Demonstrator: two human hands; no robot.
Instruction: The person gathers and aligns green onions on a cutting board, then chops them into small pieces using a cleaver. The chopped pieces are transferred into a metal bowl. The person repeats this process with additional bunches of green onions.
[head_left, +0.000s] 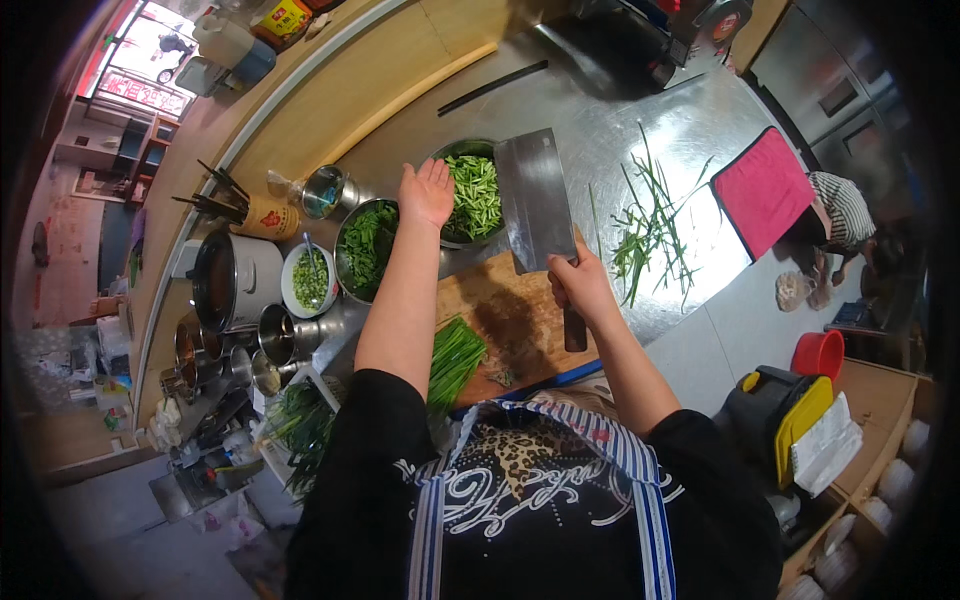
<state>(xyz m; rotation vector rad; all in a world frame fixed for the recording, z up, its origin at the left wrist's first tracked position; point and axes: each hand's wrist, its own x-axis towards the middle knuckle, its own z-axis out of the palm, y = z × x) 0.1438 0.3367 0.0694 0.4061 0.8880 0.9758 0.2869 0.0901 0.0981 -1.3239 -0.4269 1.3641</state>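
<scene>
My right hand (581, 281) grips the handle of a cleaver (534, 199), whose wide blade is raised over the right rim of a metal bowl of chopped green stems (475, 196). Palm up and empty, my left hand (427, 193) is at the left side of that bowl, fingers extended. Partly behind my left forearm stands a second metal bowl with leafy greens (365, 244). A wooden cutting board (525, 322) lies in front of me, with a bundle of long green stalks (456, 360) on its left part. Loose green stalks (652, 225) are scattered on the steel counter at the right.
Left of the bowls stand a white bowl of chopped greens with a spoon (309, 281), a pot (240, 281), a chopstick holder (270, 217) and several metal containers. A basket of greens (300, 427) is at lower left. A pink cloth (763, 193) lies right; beyond it, another person (841, 210).
</scene>
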